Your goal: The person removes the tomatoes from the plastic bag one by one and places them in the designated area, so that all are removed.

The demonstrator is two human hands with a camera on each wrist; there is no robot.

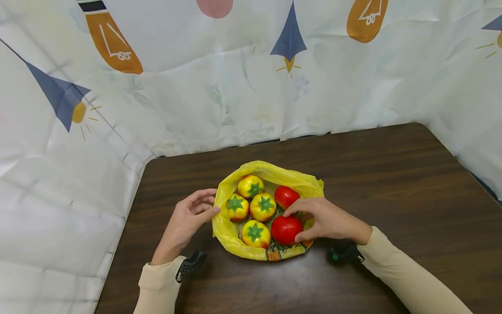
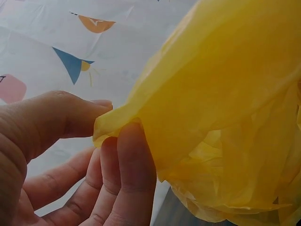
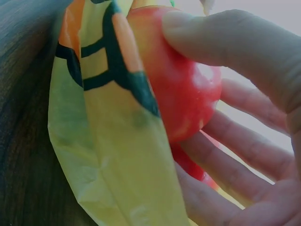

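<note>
A yellow plastic bag stands with its mouth wide on the table, also filling much of the left wrist view. Inside lie several glossy yellow tomatoes with green star-shaped tops, and two red ones. My left hand pinches the bag's left rim between thumb and fingers. At the bag's right side, my right hand reaches over the rim and grips the nearer red tomato, thumb on one side, fingers on the other. The farther red tomato sits just beyond those fingers.
The bag rests on a dark wood-grain table. Printed white cloth hangs along the table's back and left side. Each wrist carries a black camera mount, such as the left one.
</note>
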